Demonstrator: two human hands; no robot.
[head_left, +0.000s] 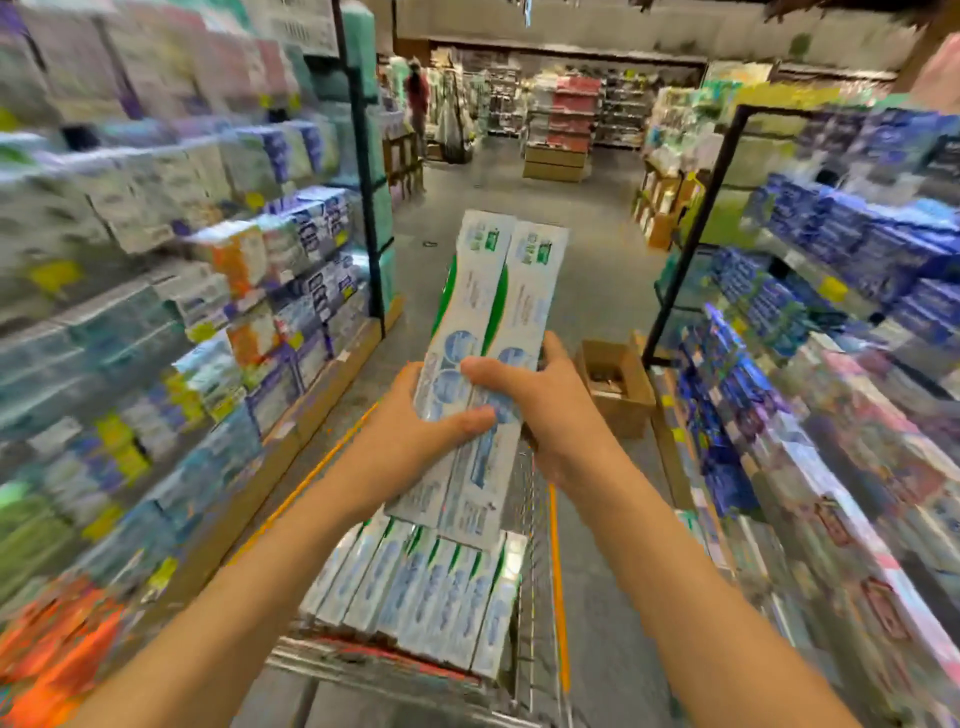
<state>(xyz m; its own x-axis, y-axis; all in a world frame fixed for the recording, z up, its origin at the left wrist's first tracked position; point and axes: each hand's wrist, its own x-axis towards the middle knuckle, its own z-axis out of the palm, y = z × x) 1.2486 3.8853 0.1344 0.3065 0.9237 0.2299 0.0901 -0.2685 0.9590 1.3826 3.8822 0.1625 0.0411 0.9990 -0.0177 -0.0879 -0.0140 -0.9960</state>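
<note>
Toothpaste boxes (485, 332), frame centre, held above boxed rows (415, 587) in trolley (535, 519); shelving (156, 291) flanking left and right; carton (615, 387) right of centre.

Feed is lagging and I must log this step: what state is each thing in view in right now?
Two long white-and-green cardboard boxes: side by side, gripped at their near half, tilted away.
Left hand: grips the boxes' left edge, thumb across the front.
Right hand: grips their right edge, thumb on top.
Wire metal shopping cart: holds a row of similar boxes.
Brown cardboard carton: open, on the floor.
</note>
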